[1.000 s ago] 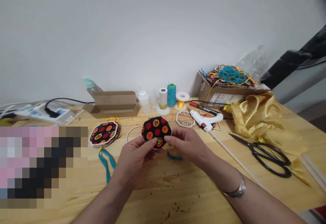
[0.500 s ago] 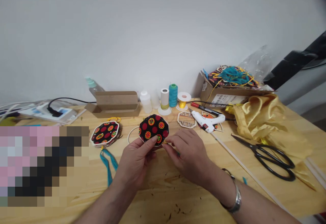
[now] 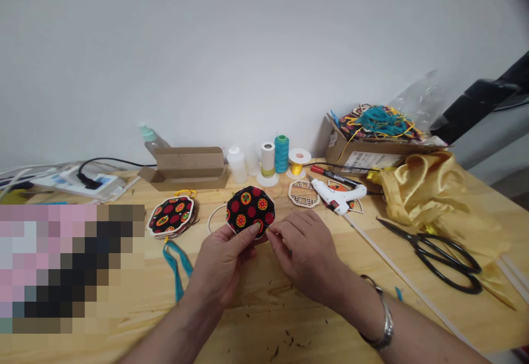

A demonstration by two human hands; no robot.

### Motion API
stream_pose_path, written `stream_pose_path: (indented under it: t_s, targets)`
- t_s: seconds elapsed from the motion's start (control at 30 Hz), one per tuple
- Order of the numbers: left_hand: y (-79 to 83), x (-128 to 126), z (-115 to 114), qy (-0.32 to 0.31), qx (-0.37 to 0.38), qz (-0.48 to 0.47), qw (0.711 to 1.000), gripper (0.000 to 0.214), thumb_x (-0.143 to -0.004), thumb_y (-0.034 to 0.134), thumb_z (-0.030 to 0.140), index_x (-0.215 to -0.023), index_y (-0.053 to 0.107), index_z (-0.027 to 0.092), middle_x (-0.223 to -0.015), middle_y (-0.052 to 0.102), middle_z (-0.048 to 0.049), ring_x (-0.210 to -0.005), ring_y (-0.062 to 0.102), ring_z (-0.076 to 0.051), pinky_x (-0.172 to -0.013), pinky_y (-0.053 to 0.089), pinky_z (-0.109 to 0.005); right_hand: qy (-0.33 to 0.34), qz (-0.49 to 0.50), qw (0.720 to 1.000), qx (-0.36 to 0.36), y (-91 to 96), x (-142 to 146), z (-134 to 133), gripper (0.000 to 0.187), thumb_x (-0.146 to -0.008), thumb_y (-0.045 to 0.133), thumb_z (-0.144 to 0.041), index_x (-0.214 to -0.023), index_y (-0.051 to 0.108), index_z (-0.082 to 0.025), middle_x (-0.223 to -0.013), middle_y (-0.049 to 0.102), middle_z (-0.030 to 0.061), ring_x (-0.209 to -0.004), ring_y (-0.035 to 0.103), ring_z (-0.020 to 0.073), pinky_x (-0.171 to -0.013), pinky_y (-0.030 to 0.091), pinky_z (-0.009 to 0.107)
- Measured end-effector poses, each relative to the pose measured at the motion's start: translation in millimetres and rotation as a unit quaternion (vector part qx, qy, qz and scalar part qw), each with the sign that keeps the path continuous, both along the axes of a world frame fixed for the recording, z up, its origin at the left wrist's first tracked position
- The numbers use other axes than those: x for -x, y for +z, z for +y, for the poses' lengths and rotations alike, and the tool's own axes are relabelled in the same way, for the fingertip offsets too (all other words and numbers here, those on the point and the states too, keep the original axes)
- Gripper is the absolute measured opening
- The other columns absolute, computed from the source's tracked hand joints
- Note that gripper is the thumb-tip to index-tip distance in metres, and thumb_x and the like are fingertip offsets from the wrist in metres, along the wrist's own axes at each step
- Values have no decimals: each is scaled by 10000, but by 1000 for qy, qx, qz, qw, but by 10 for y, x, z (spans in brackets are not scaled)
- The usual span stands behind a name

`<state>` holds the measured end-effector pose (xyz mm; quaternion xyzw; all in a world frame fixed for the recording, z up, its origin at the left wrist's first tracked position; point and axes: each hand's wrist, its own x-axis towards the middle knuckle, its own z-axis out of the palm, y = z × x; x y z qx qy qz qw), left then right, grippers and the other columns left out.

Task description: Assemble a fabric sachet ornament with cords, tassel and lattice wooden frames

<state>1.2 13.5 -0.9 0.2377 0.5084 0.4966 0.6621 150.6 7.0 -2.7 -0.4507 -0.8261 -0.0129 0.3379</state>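
Observation:
My left hand (image 3: 225, 259) grips a black fabric-covered disc (image 3: 250, 209) with red and orange flower patterns, its thumb pressed on the lower front. At the disc's lower right edge, my right hand (image 3: 303, 253) is closed in a pinch; a speck of yellow shows at the fingertips, too small to name. Behind the disc's left side, a pale ring (image 3: 215, 219) lies on the table. To the left rests a stack of similar patterned pieces (image 3: 171, 216) with pale rims, a yellow loop and a teal ribbon (image 3: 176, 270).
A white glue gun (image 3: 339, 194), a lattice frame (image 3: 303, 194) and black scissors (image 3: 430, 253) lie right of my hands. Thread spools (image 3: 281, 154), a bottle (image 3: 237, 165) and an open cardboard box (image 3: 190, 168) stand behind. Gold cloth (image 3: 430, 193) drapes by a filled carton (image 3: 372, 160).
The view has shifted very slightly. My right fingertips have turned a little at the disc's edge, and less yellow shows there; the left hand keeps its hold.

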Motion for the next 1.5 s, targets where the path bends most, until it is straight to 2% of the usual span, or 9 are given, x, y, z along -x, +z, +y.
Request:
stream_pose_path:
  t_s: [0.37,0.47,0.53,0.63,0.73,0.83,0.93,1.3,1.5]
  targets:
    - [-16,-12,-15,-3,-16,19,1000,246,-598,776,194,-811,671,128,-770,713,-24,-640,608,-82,-528,438,-152,3,53,998,37,-13,14,-18,158,-843,475,-198,-754,596,-150,-715,602,39,-703,502,161,-667,352,310]
    - [-9,-8,-8,-7,-27,23,999,240,-603,772,199,-810,671,134,-765,715,-22,-636,608,-81,-524,429,-149,-22,126,984,121,16,9,-15,147,-819,517,-264,-762,602,-158,-708,605,31,-691,513,158,-646,363,301]
    - [1,-8,-7,-11,-31,27,999,238,-600,772,202,-805,669,138,-750,713,-17,-631,607,-84,-515,423,-149,-25,199,952,233,40,4,11,188,-817,520,-323,-779,603,-158,-697,602,23,-655,518,143,-607,376,279]
    - [16,-9,-17,-15,-37,47,998,241,-585,777,214,-788,667,143,-718,705,-10,-619,600,-91,-509,421,-159,1,304,874,380,49,-1,81,264,-805,521,-394,-765,605,-147,-673,590,16,-602,507,119,-547,378,245]
    - [24,-9,-30,-21,-50,85,995,228,-576,778,229,-755,669,141,-667,692,0,-563,560,-75,-501,414,-162,25,366,816,447,24,-1,141,273,-743,581,-401,-740,613,-130,-658,582,16,-581,491,112,-533,372,239]
    - [24,-6,-35,-35,-59,118,991,212,-576,774,241,-734,673,142,-627,679,6,-526,525,-67,-490,405,-163,43,394,788,471,5,-1,161,234,-697,620,-361,-713,607,-128,-657,587,16,-576,489,109,-545,377,243]
    - [24,-4,-33,-53,-67,116,990,201,-590,761,252,-740,681,145,-641,680,0,-542,532,-77,-494,409,-168,49,405,783,470,1,-4,164,209,-681,628,-334,-717,608,-129,-657,587,13,-574,484,106,-555,380,247]
    - [20,3,-33,-55,-78,104,990,199,-629,736,261,-782,672,150,-666,689,-2,-574,556,-78,-541,421,-170,48,376,817,435,-37,29,153,202,-706,603,-322,-769,613,-130,-705,600,30,-632,504,132,-599,403,273]
    - [8,30,-7,-97,-65,106,988,240,-625,739,279,-827,681,165,-733,700,-14,-587,569,-92,-521,424,-180,60,421,771,475,38,-36,182,299,-752,570,-425,-699,596,-132,-607,532,-6,-546,422,87,-514,314,224]
